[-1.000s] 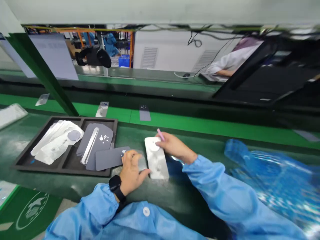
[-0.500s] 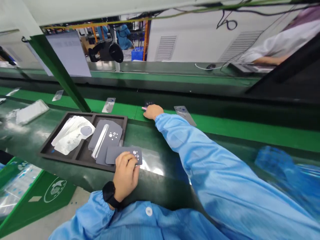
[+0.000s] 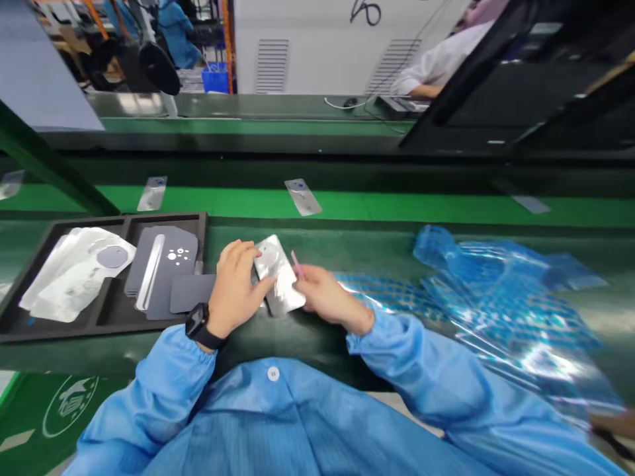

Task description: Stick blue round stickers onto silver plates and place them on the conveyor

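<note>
Between my two hands is a shiny, phone-sized back cover (image 3: 280, 277), tilted over the bench. My left hand (image 3: 238, 284) grips its left edge, with fingers near the top corner and thumb at the near side. My right hand (image 3: 325, 294) pinches its right edge and also holds a thin pink stick (image 3: 297, 264), which points up. To the left, a dark divided tray (image 3: 102, 324) holds grey sheets with camera holes (image 3: 171, 277) in one compartment and whitish film pieces (image 3: 74, 274) in the other. One grey sheet (image 3: 191, 293) lies partly behind my left wrist.
A green belt strip (image 3: 223, 201) runs across behind the bench, carrying several flat covers, one (image 3: 303, 197) straight ahead. Crumpled blue transparent film (image 3: 506, 297) spreads over the right side. A green post (image 3: 54, 162) rises at left. A person's white sleeve (image 3: 436, 63) shows beyond.
My right hand has come back from the belt toward me, with the pink stick. My left hand has left the grey sheet and now holds the cover. The view has shifted right.
</note>
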Motion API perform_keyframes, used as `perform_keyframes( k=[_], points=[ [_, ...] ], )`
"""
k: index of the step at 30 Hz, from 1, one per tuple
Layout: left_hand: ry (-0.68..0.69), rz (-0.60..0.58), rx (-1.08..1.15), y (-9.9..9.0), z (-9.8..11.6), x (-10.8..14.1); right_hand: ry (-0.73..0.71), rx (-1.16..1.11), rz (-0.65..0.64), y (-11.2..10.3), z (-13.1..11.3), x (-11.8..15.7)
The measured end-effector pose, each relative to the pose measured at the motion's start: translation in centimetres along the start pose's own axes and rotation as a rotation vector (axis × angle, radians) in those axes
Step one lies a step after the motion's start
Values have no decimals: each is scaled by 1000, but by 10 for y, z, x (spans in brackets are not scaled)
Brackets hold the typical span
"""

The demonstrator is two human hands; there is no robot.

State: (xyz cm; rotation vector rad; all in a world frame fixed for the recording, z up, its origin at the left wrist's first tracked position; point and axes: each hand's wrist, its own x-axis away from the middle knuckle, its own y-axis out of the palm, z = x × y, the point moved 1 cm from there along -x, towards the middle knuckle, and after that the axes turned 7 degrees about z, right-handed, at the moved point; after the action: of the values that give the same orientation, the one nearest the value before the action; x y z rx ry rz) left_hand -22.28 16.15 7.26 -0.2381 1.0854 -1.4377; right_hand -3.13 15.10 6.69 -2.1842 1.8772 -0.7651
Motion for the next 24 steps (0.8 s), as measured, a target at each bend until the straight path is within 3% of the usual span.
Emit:
perform_keyframes(
  k=[3, 6, 10, 12, 17, 24],
  points=[
    [26, -302, -62, 23, 3, 1, -75, 144, -3, 14, 18, 50],
    [68, -460, -126, 31, 0, 10, -153, 213, 123, -7, 18, 64],
    [105, -482, -143, 28, -3, 19, -163, -55, 288, -56, 17, 41],
    [107, -484, -143, 27, -1, 21, -171, -57, 315, -66, 19, 21],
    [140, -498, -101, 35, 11, 20, 60, -151, 139, -52, 34, -16],
    [180, -532, -23, 48, 17, 13, 118, -359, 242, -45, 46, -24]
  ],
)
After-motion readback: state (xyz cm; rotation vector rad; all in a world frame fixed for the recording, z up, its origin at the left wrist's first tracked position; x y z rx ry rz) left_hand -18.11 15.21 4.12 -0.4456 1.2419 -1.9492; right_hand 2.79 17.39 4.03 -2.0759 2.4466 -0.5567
